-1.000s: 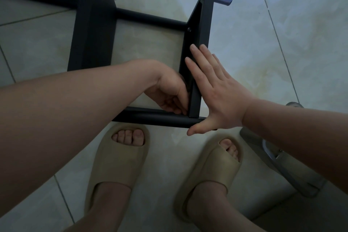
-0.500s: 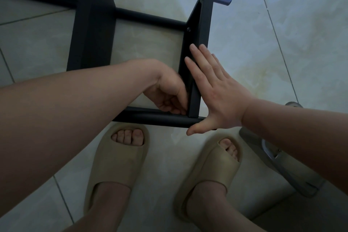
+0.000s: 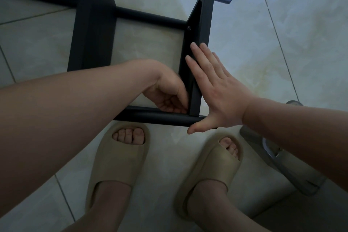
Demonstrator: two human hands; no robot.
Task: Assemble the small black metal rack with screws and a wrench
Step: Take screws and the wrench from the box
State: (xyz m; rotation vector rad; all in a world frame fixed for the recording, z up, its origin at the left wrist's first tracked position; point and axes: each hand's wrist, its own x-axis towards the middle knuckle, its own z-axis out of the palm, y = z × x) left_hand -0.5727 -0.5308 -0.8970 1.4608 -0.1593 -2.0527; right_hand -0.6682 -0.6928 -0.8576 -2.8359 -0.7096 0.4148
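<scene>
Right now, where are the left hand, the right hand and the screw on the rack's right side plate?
left hand (image 3: 165, 93): head view, middle of the hand, past the wrist.
right hand (image 3: 220, 96): head view, back of the hand.
screw (image 3: 189, 28): head view, its round head.

no readable text, labels, nos. anywhere

head view, steeply downward — close over floor (image 3: 282, 47)

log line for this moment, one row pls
left hand: fingers curled at inner joint of end plate and front tube, held item hidden | right hand: flat against end plate's outer face | rack: on floor
</scene>
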